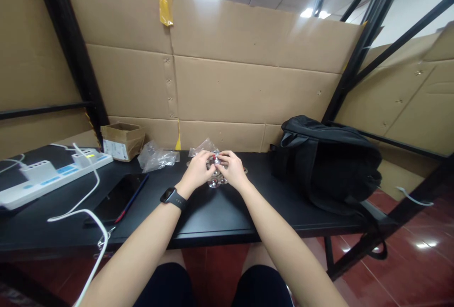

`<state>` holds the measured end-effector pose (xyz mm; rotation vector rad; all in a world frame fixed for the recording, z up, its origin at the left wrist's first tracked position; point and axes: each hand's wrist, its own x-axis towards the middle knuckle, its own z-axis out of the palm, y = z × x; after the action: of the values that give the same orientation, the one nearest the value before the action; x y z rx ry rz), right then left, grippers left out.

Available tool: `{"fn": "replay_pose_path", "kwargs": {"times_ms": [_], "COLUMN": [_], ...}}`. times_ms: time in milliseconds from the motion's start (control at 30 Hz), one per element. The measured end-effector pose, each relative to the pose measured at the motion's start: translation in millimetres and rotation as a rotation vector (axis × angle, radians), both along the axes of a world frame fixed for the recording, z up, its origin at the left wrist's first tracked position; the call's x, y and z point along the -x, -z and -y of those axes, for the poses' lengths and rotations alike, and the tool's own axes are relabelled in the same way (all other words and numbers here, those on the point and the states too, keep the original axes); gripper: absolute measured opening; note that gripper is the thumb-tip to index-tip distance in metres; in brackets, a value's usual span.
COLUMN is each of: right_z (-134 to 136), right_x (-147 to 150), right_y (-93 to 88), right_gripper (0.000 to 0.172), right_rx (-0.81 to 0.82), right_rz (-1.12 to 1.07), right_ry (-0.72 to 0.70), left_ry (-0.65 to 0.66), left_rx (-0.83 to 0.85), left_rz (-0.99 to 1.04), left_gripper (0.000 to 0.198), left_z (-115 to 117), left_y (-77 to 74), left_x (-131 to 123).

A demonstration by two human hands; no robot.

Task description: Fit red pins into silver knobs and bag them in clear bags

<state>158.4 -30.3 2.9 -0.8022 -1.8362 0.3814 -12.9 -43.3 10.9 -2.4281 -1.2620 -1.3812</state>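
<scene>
My left hand [199, 171] and my right hand [232, 170] meet over the black table, fingers bent inward. Between their fingertips is a small shiny piece with a red part [214, 157], too small to name. Below and around the fingers lie several round, shiny metal pieces [213, 183], partly hidden by both hands. A clear plastic bag [205, 145] rests just behind them. On my left wrist is a black smartwatch [172, 197].
Left on the table [220, 222] are a crumpled plastic bag [158, 156], an open cardboard box [122, 141], a dark phone [117, 196], a pen [132, 198], a power strip [56, 181] and a white cable [95, 174]. A black backpack [329, 165] stands right. Cardboard [248, 94] walls the back.
</scene>
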Motion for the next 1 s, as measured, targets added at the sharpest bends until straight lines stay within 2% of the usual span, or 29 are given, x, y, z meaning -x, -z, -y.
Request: {"fn": "replay_pose_path", "kwargs": {"times_ms": [167, 300, 367, 467, 567, 667, 733, 867, 1000], "right_z": [1.1, 1.7, 2.3, 2.0, 0.3, 0.3, 1.7, 3.1, 1.5], "right_x": [-0.9, -1.0, -0.7, -2.2, -7.7, -14.7, -17.7, -18.6, -17.2], "right_y": [-4.1, -5.0, -5.6, -6.9, -8.9, -12.2, -14.7, -17.6, -16.7], "right_gripper": [0.033, 0.044, 0.041, 0.026, 0.018, 0.025, 0.028, 0.019, 0.013], "right_rx": [0.111, 0.225, 0.281, 0.304, 0.179, -0.041, -0.140, -0.252, -0.309], "right_rz": [-0.240, -0.379, -0.379, -0.317, -0.225, -0.018, 0.086, 0.134, 0.194], "right_ry": [-0.035, -0.104, -0.145, -0.159, -0.089, 0.001, 0.019, 0.026, 0.038], "left_ry": [0.101, 0.092, 0.064, 0.030, 0.005, 0.002, 0.048, 0.149, 0.150], "left_rx": [-0.002, 0.003, -0.004, 0.007, 0.076, 0.195, 0.290, 0.432, 0.525], "left_rz": [0.016, 0.031, 0.052, 0.131, 0.247, 0.385, 0.507, 0.712, 0.755], "left_gripper": [0.029, 0.031, 0.027, 0.020, 0.020, 0.024, 0.029, 0.041, 0.047], "left_z": [1.9, 1.6, 1.8, 1.8, -0.1, -4.5, -7.6, -9.8, -7.3], "left_y": [-3.6, -5.5, -6.0, -5.3, -2.5, 1.9, 4.6, 5.4, 2.1], "left_x": [0.8, 2.1, 2.1, 1.5, 0.9, 0.3, -0.1, -0.4, 2.3]}}
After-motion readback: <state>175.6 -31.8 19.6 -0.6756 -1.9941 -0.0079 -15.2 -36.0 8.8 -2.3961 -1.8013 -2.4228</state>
